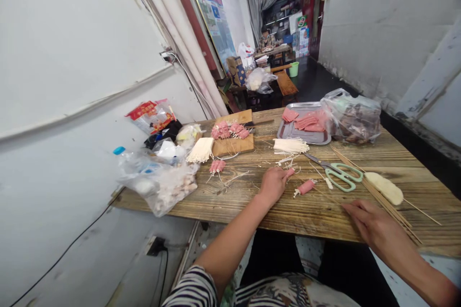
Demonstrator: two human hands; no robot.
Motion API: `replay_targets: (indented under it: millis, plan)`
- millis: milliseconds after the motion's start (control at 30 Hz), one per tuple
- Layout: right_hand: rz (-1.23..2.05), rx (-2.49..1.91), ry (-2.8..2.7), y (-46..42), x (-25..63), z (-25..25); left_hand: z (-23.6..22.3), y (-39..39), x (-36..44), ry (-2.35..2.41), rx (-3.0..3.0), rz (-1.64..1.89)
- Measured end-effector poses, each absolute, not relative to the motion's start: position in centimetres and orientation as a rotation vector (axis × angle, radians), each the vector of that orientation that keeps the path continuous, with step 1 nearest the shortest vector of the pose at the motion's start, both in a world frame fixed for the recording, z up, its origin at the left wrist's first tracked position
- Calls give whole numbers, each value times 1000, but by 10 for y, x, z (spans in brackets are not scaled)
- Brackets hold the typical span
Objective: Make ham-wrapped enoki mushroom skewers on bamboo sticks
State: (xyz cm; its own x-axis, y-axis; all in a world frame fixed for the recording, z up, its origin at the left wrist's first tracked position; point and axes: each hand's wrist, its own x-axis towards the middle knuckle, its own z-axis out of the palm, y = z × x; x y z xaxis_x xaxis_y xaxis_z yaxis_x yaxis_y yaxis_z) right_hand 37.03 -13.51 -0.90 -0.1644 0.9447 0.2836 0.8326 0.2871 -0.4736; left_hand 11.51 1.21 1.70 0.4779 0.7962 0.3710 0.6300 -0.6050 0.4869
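Note:
My left hand (272, 185) is closed on a pink meat roll (290, 171) at the table's near middle. Between the fingers of my right hand (372, 223) is the end of a bamboo skewer (328, 195), which points left. At the skewer's far end sits another pink roll (306, 187), with pale mushroom ends sticking out. Just beyond my left hand lies a bunch of enoki mushrooms (291, 146). Green-handled scissors (342, 175) rest beyond the skewer. Close to my right hand are loose skewers (389, 204) and a pale oval piece on a stick (384, 188).
A metal tray (283, 135) holds pink slices (311, 121), beside a full plastic bag (355, 117). Finished-looking rolls (223, 129) lie on a wooden board (237, 145). More enoki (201, 149) and plastic bags (158, 180) crowd the left. Another person (266, 38) sits far back.

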Motion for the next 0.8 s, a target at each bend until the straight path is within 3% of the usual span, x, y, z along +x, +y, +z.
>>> replay_targets:
  millis: [800]
  plan:
    - [130, -1500, -1986, -119, 354, -5, 26, 15, 114, 1240, 2392, 696]
